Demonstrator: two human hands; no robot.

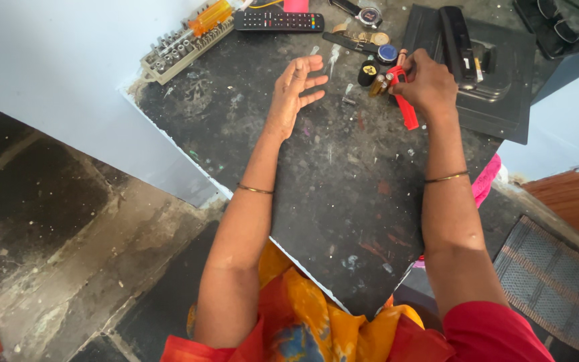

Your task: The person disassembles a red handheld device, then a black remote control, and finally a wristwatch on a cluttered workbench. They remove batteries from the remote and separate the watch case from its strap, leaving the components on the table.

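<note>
Near the far edge of a worn dark worktop (343, 201), a person's right hand (427, 84) is clenched around a red-handled tool (405, 107), its handle pointing back toward the near edge. The left hand (296, 90) hovers just beside it, palm open, fingers loosely curled, grasping nothing. A black remote control (278, 21) lies along the far edge; a rack of metal bits (182, 45) sits at the far left corner.

Right hand (429, 82) grips red tool (405, 107); left hand (296, 90) open, empty.
</note>
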